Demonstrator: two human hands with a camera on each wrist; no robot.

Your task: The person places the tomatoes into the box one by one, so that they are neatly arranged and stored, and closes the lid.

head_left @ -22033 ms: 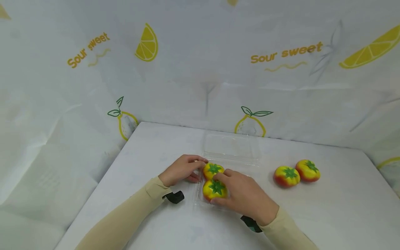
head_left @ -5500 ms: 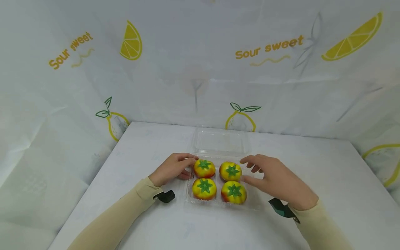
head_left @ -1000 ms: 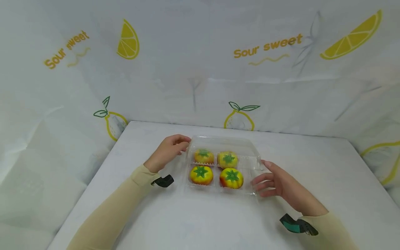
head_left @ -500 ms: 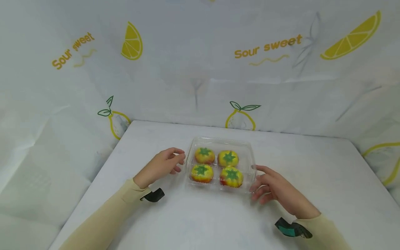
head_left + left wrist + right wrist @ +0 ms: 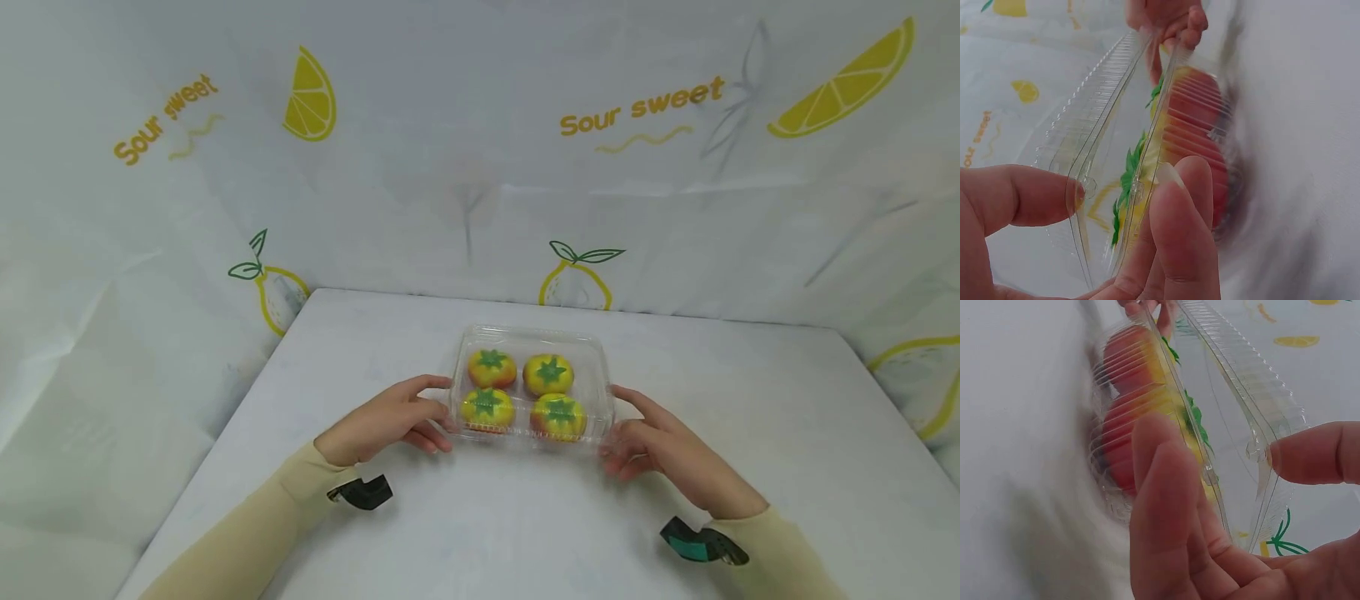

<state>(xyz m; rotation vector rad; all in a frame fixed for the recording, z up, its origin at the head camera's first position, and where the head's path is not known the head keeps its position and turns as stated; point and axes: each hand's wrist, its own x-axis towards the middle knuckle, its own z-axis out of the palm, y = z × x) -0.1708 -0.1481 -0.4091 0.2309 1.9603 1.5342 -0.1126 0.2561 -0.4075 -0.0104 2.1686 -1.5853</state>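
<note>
A clear plastic clamshell box [image 5: 531, 337] holds several yellow-and-red, tomato-like fruits [image 5: 550, 374] with green star-shaped tops. Its lid [image 5: 1094, 119] is folded over the fruits, but a gap shows between lid and base in both wrist views. My left hand [image 5: 390, 421] pinches the box's left side, one fingertip on the lid's edge and the others against the base rim. At the opposite side my right hand [image 5: 667, 450] pinches lid and base the same way. In the right wrist view, red fruit undersides [image 5: 1125, 419] show through the ribbed base wall.
The box is over a white-covered table [image 5: 480, 525]. Behind it hangs a white cloth backdrop [image 5: 420, 167] with lemon prints and lettering. Dark wrist-worn devices [image 5: 363, 493] sit under both cuffs.
The loose fruits went into the box, and its lid swung forward over them. Over the last half second, my left hand moved in to the box's left side and the lid's front edge came lower.
</note>
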